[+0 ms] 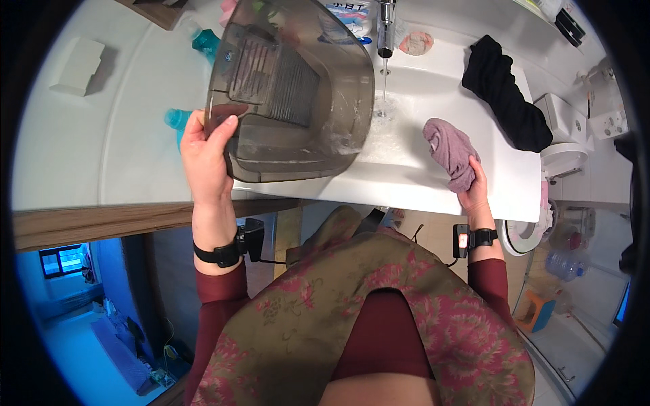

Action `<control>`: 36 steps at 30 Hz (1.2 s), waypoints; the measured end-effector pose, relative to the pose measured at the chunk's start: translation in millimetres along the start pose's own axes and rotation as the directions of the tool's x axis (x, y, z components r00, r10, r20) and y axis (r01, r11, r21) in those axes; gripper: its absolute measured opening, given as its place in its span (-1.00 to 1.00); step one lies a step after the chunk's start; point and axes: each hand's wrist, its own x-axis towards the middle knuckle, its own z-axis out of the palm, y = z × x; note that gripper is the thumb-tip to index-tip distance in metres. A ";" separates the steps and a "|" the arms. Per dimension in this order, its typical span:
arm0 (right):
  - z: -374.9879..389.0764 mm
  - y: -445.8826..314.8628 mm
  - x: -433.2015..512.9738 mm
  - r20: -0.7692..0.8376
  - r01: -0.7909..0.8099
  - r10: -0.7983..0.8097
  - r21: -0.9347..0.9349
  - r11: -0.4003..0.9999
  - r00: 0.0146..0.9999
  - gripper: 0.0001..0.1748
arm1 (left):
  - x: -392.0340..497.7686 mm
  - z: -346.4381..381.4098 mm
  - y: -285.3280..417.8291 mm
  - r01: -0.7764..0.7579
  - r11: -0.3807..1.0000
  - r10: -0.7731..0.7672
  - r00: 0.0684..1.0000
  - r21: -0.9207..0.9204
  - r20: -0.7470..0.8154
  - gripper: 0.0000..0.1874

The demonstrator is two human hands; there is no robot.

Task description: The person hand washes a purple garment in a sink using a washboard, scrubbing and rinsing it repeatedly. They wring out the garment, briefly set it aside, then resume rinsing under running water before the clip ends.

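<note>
With fingers and thumb on its near left rim, my left hand (pixel 210 152) holds a tilted, see-through grey plastic washbasin (pixel 350 96) with a ribbed washboard panel. The basin is raised over the left part of the white sink (pixel 416 177). My right hand (pixel 476 188) grips a wrung, bunched mauve cloth (pixel 452 149) above the sink's right part. Water runs from the chrome faucet (pixel 386 40) into the sink, between basin and cloth. A twisted black cloth (pixel 502 96) lies along the sink's right edge.
Teal bottles (pixel 205 43) stand left of the basin, partly hidden by it. Behind the faucet are a plastic bag of detergent (pixel 350 20) and a soap-like lump (pixel 417 43). A white box (pixel 81 66) is on the far left. A toilet (pixel 523 236) stands to the right.
</note>
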 end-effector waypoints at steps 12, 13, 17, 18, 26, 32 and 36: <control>12.2 -4.1 -0.9 0.068 0.007 -0.003 -0.060 0.998 0.998 -0.30 | -49.2 11.2 40.5 -0.414 0.771 0.352 0.910 0.484 0.218 -0.79; 11.6 -4.2 -0.5 0.083 0.011 -0.006 -0.065 0.998 0.997 -0.30 | -51.0 11.1 42.4 -0.425 0.764 0.365 0.905 0.485 0.219 -0.79; 6.9 -3.1 1.8 0.100 0.027 -0.018 -0.093 0.995 0.995 -0.29 | -48.7 1.5 46.6 -0.405 0.797 0.380 0.913 0.448 0.149 -0.84; 5.8 -2.4 2.4 0.092 0.027 -0.018 -0.096 0.995 0.996 -0.28 | -44.0 -5.6 47.6 -0.369 0.825 0.349 0.928 0.428 0.128 -0.88; -1.7 -1.3 -2.2 0.052 0.039 -0.049 0.178 0.983 0.997 -0.33 | 8.9 -56.2 -66.8 0.053 0.948 -0.076 0.995 -0.312 -0.062 -0.86; -0.7 -2.3 -3.8 0.012 0.034 -0.038 0.240 0.970 0.999 -0.37 | 23.4 -38.8 -204.7 0.364 0.881 -0.409 0.907 -0.301 -0.103 -0.90; 10.7 -3.2 -3.4 0.020 0.089 -0.093 0.151 0.985 0.995 -0.38 | 17.0 -16.6 -252.2 0.166 0.767 -0.143 0.986 0.619 -0.087 -0.32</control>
